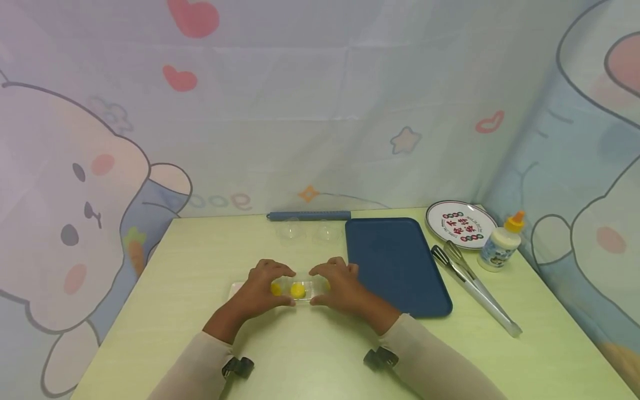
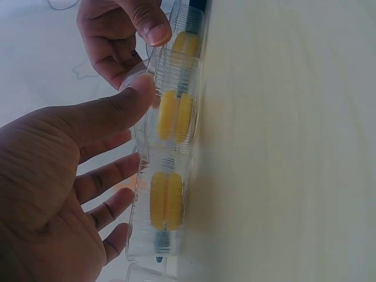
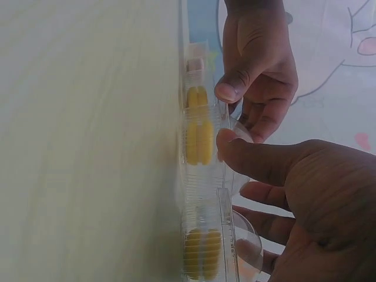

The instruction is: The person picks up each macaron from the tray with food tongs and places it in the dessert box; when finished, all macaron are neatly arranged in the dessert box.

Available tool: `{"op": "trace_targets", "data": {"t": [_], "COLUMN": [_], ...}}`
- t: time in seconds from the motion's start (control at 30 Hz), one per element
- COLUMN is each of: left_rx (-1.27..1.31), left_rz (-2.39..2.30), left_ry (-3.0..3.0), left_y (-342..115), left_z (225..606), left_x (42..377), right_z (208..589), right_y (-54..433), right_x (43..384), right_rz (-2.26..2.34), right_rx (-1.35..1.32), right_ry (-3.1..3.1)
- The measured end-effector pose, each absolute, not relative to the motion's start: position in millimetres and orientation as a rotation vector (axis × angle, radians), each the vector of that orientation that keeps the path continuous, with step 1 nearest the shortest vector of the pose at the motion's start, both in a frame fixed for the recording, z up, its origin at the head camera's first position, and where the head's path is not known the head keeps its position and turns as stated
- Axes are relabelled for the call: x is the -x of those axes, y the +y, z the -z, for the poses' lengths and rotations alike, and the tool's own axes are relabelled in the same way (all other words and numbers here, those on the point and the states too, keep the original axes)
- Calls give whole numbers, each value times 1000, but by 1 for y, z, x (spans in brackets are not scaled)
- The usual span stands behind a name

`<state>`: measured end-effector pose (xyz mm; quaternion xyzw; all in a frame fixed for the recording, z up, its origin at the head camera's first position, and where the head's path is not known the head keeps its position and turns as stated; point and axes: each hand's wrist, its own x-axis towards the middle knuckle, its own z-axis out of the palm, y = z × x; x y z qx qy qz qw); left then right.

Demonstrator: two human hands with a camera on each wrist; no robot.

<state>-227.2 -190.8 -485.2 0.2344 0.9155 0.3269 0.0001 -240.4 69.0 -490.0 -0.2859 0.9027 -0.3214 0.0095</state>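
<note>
A long clear plastic box (image 1: 306,286) with yellow macarons (image 1: 298,290) lies on the table between both hands. My left hand (image 1: 260,289) grips it left of the middle, thumb on the near side and fingers on the far side. Close beside it, my right hand (image 1: 340,286) holds the box the same way farther right. In the left wrist view the thumb presses on the upper edge above a macaron (image 2: 174,116). Ridged walls and a macaron (image 3: 202,252) show in the right wrist view. Whether this is one box or several end to end, I cannot tell.
Behind the hands stand two clear domes (image 1: 291,230) and a blue-grey bar (image 1: 310,215). A dark blue tray (image 1: 397,266) lies to the right. Beyond it are metal tongs (image 1: 475,286), a printed plate (image 1: 460,224) and a squeeze bottle (image 1: 499,247) with a yellow-orange cap.
</note>
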Motion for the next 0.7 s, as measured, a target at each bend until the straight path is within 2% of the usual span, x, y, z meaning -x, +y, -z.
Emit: {"op": "trace_targets", "data": {"t": [0.7], "left_rx": [-700], "left_rz": [-880], "left_ry": [2923], "left_y": [-197], "left_z": [484], "left_x": [229], "right_z": [490], "right_y": [70], "right_x": [243], "right_rz": [986], "right_rx": [889], "right_ry": [2831]}}
